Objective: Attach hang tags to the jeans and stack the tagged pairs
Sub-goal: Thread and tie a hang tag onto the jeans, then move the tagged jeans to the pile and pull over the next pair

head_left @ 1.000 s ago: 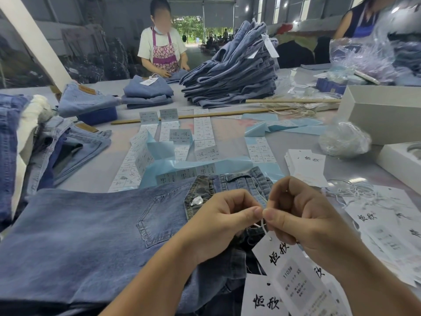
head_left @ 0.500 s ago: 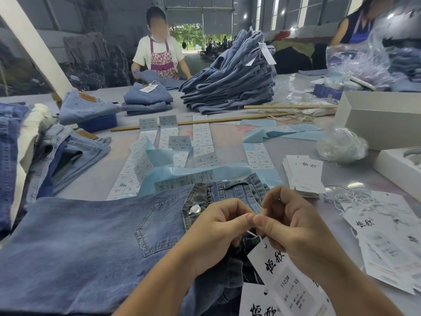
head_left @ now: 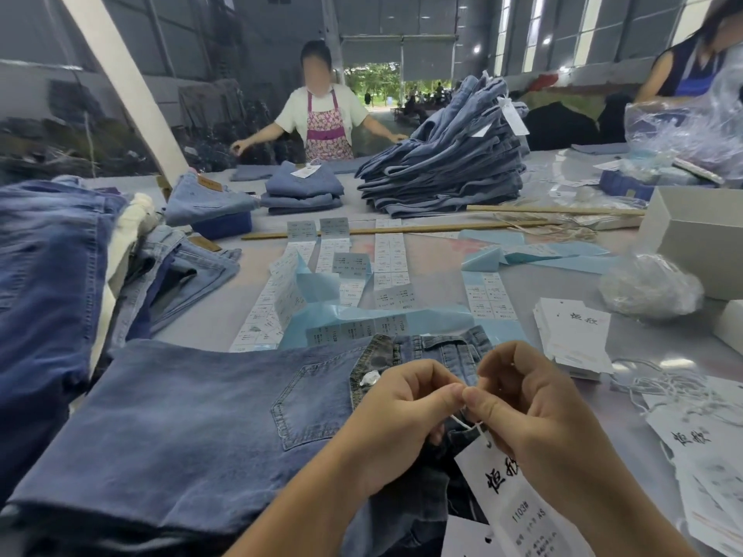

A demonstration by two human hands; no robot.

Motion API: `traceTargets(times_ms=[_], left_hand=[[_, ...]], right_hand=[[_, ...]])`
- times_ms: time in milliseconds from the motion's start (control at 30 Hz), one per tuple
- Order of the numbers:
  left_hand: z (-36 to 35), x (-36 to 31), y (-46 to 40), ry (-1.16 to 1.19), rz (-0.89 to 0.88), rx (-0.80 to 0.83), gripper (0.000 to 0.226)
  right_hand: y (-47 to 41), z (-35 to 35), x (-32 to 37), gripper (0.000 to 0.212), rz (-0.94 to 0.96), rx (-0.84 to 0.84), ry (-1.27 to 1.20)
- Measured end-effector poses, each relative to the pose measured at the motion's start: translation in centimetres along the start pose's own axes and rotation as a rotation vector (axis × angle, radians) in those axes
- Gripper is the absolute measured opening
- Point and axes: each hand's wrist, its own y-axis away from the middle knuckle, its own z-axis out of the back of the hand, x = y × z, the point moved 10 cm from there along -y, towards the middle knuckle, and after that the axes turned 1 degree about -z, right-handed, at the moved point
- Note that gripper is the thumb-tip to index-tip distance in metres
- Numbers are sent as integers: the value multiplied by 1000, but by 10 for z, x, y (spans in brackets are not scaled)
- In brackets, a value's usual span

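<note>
Both hands, left hand point(head_left: 396, 414) and right hand point(head_left: 518, 412), pinch the white string point(head_left: 462, 423) of a hang tag point(head_left: 508, 500) at the jeans point(head_left: 193, 428) waistband, six o'clock; tying unfinished, tagged stack point(head_left: 446, 170) at one o'clock.

A pair of blue jeans point(head_left: 193, 428) is laid flat on the gray table point(head_left: 627, 347). A thin white string point(head_left: 462, 423) is pinched between the left hand point(head_left: 402, 420) and the right hand point(head_left: 534, 412), just above the waistband. A white hang tag point(head_left: 506, 492) is hung from the string, under the right hand. More white tags point(head_left: 573, 335) are piled to the right. A tall stack of jeans point(head_left: 446, 162) is seen far across the table, near a person in an apron point(head_left: 321, 114).
</note>
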Motion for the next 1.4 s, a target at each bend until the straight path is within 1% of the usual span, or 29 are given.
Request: traceTargets(times_ms=[67,167,300,433,500,567,600,667,767,800,833,900,933,1000,1067,1100,1133,1200,1267,1300,1400], left_hand=[[7,-7,5,-16,-23,-61,11],[22,-16,15,-110,-57,-119,10],[52,-25,23,-191,-67,-169,15],[101,-33,27,-237,-33,-278,18],[126,-33,33,-236,-13,-307,26],[156,-33,43,-263,-6,-363,27],[174,-32,49,-294,-4,-412,25],[216,-31,65,-380,13,-561,23],[282,-36,91,-528,50,-791,13],[304,-40,99,-637,82,-857,12],[324,-46,107,-794,131,-917,17],[362,-59,123,-1133,266,-1020,32],[379,-63,131,-1273,363,-1053,41],[412,-57,146,-1436,583,-1065,61],[434,-45,161,-1488,747,-1055,75],[438,-40,166,-1524,784,-1055,75],[439,-37,168,-1574,793,-1055,69],[437,-37,167,-1656,759,-1060,50],[438,-39,163,-1670,731,-1056,35],[439,-40,161,-1667,718,-1056,30],[443,-43,161,-1646,700,-1072,20]], right_hand=[[-1,-4,11,22,45,10,49],[-4,-16,29,16,124,39,179],[-15,-46,51,22,212,98,237],[-33,-92,68,20,257,235,270],[-44,-121,75,20,283,315,288],[-54,-154,80,21,309,390,326],[-59,-173,82,21,322,429,352],[-68,-212,83,20,345,501,423],[-83,-271,78,11,338,570,495],[-88,-292,75,8,333,592,517],[-93,-312,71,7,326,611,532],[-106,-351,64,9,290,653,542],[-112,-369,60,13,261,669,541],[-126,-403,51,21,198,687,529],[-136,-432,44,27,146,690,497],[-139,-445,40,28,129,686,486],[-142,-457,36,28,116,675,477],[-148,-474,29,30,86,639,450],[-151,-487,23,23,55,608,387],[-152,-492,21,24,40,599,358],[-154,-500,13,22,-5,562,271]])
